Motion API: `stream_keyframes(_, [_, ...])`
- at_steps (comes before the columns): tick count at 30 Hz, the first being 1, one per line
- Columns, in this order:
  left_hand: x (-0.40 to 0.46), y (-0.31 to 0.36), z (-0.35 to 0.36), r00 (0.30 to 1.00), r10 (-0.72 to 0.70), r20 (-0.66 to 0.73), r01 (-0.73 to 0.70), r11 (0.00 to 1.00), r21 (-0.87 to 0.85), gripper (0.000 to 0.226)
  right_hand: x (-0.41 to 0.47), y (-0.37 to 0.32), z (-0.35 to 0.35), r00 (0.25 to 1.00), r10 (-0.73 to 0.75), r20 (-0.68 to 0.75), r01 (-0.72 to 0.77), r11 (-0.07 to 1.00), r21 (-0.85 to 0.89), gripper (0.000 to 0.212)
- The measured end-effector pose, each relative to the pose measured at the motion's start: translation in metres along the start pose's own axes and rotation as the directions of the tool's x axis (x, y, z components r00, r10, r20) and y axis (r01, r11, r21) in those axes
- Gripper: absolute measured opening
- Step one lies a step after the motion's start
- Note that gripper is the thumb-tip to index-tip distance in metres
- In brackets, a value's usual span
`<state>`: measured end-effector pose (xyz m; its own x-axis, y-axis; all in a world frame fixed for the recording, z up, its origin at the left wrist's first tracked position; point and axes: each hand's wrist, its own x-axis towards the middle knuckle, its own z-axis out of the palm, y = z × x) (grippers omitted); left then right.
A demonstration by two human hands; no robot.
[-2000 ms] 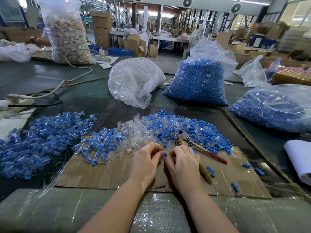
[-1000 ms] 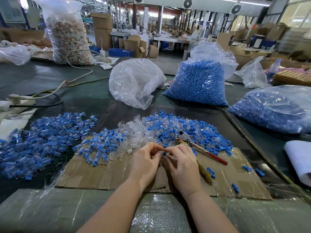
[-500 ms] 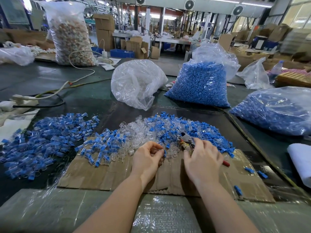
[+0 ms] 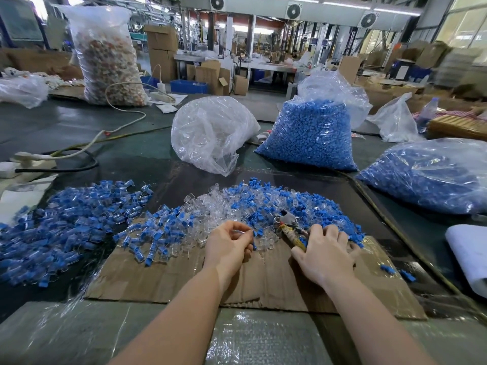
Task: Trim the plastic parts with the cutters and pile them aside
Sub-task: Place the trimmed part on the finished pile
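A heap of small blue and clear plastic parts (image 4: 263,204) lies across the far edge of a cardboard sheet (image 4: 184,280). My left hand (image 4: 228,248) is curled around a small clear-and-blue part, pinching it between thumb and fingertips. The cutters (image 4: 288,226), with worn yellowish and red handles, lie on the heap with their jaws pointing away. My right hand (image 4: 325,252) lies over the cutters' handles, fingers spread and bent down onto them. A separate pile of blue parts (image 4: 60,222) spreads out on the left.
Beyond the heap stand a crumpled clear bag (image 4: 210,133), a full bag of blue parts (image 4: 311,133) and another bag of blue parts (image 4: 432,175) at right. A white cable (image 4: 110,130) runs along the left. A white roll (image 4: 469,251) lies at the right edge.
Both hands were together working one part; my right hand has left it and moved right onto the cutters' handles. My left hand keeps the part.
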<state>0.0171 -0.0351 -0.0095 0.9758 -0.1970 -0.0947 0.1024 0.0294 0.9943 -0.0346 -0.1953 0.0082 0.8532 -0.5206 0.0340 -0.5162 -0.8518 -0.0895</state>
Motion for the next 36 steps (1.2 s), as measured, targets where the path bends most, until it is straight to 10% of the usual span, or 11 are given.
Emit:
stream_keyframes(6, [0.004, -0.001, -0.003, 0.999, -0.037, -0.033, 0.034, 0.996, -0.084, 0.005, -0.009, -0.004, -0.012, 0.972, -0.183, -0.147, 0.209, 0.96, 0.185, 0.027])
stream_keyframes(14, [0.007, -0.001, -0.003, 0.996, -0.072, -0.055, 0.061, 0.982, -0.181, 0.002, -0.021, -0.021, -0.042, 0.873, -0.356, 0.332, 0.038, 0.729, 0.683, 0.025])
stream_keyframes(23, [0.008, -0.002, -0.005, 0.995, -0.06, -0.08, 0.045, 0.984, -0.174, 0.006, -0.025, -0.017, -0.061, 0.728, -0.391, 0.564, 0.024, 0.836, 0.548, 0.024])
stream_keyframes(36, [0.01, -0.006, -0.006, 0.992, -0.075, -0.105, 0.055, 0.982, -0.18, 0.008, -0.027, -0.026, -0.063, 0.72, -0.399, 0.568, 0.052, 0.847, 0.53, 0.017])
